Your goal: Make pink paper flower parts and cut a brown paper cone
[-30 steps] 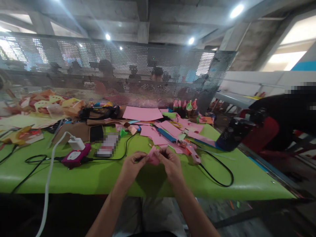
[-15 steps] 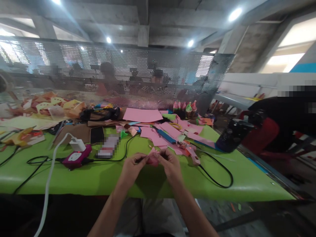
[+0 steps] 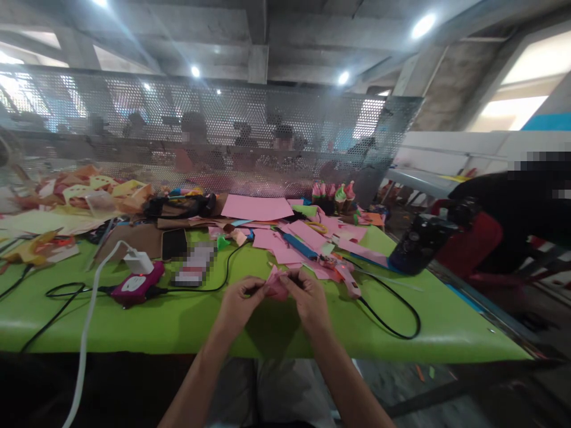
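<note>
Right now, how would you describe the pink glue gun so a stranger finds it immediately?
Start at the green table and go to the right hand. Just beyond and right of it lies the glue gun, beside the pink paper sheets. Unlike the flat sheets, it is bulky and a black cord loops from it.

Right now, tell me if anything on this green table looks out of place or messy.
Both hands, left hand and right hand, pinch a small pink paper piece. Behind them, pink sheets lie scattered and overlapping, a glue gun lies on its side, and a black cable loops near the table edge.
</note>
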{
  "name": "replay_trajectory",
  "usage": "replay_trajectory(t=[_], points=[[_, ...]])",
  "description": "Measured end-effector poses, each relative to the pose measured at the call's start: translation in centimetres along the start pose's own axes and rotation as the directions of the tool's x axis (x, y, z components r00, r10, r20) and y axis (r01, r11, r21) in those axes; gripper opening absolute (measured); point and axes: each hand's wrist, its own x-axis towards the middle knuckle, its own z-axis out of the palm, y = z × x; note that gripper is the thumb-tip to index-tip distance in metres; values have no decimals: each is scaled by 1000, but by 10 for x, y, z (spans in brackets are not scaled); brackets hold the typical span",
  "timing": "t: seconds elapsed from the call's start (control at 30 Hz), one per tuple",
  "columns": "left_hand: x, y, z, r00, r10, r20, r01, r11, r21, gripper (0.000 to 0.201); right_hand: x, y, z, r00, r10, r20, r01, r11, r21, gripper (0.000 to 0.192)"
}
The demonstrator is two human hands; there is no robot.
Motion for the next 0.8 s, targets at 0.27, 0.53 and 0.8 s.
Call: replay_trajectory(t=[0.27,0.53,0.8], points=[[-1,0,0,999,-24,22,24,1000,-12,17,-2,-3,1,1000,-12,-20,11,999,-37,24],[-1,1,0,1000,-23,-13,22,999,-43,15,-2,-6,2,1000,-10,-5,10,1000,-17,23],[0,-3,-1,992,-37,-117,32,998,-45,16,-1,1,1,998,55,23,-56,998,32,30]])
